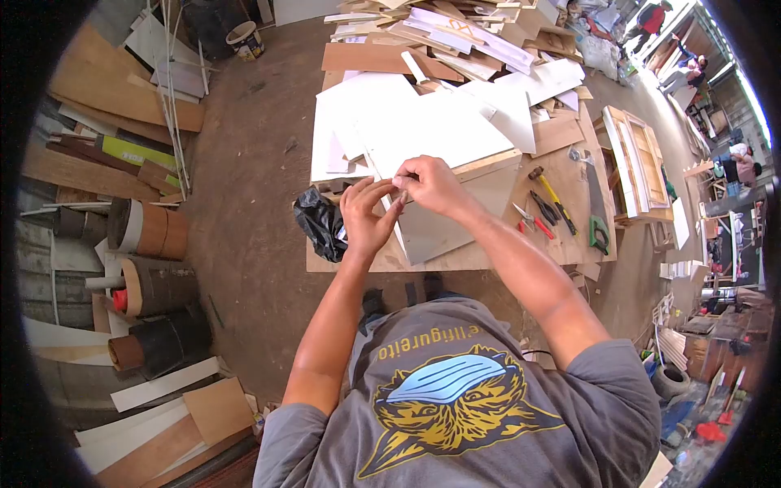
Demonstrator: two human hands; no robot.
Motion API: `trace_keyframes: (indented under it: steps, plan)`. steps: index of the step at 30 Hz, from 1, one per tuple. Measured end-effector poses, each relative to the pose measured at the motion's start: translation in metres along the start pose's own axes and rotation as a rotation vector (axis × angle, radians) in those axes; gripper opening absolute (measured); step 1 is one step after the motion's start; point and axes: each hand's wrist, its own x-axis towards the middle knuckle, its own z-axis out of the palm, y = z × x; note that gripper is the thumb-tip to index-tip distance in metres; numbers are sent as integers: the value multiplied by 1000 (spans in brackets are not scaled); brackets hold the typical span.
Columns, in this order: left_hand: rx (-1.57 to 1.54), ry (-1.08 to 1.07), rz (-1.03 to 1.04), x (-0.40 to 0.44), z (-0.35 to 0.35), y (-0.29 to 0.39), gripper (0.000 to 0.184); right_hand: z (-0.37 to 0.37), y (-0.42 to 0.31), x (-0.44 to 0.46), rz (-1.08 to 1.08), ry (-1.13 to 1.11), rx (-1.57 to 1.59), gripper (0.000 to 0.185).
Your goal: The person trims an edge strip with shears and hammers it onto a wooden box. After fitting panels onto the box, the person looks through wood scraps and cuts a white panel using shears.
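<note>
My left hand and my right hand meet at the fingertips over the near edge of a white panel piece. The right fingers are pinched together, and the left thumb and fingers curl in close to them. Whatever small thing lies between the fingertips is too small to make out. A wooden strip runs along the panel's edge, above a greyish-white side board. Left of my left hand lies a crumpled black plastic bag.
On the workbench at right lie a yellow-handled hammer, pliers, a red-handled cutting tool and a green-handled saw. Board offcuts pile up behind. Rolls stand left; other people are far right.
</note>
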Motion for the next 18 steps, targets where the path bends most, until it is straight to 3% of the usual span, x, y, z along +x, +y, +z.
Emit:
trace_keyframes:
  steps: [4, 9, 14, 18]
  plan:
    - [51, 118, 51, 16, 2, 24, 14, -4, 2, -4, -66, 23, 30, 15]
    - [170, 121, 57, 43, 25, 75, 10, -38, 9, -25, -163, 273, 132, 8]
    - [29, -48, 183, 86, 106, 133, 10, -110, 47, -62, -97, 591, 167, 10]
    - [-134, -219, 138, 99, 191, 181, 9, -167, 109, -99, -29, 762, 145, 11]
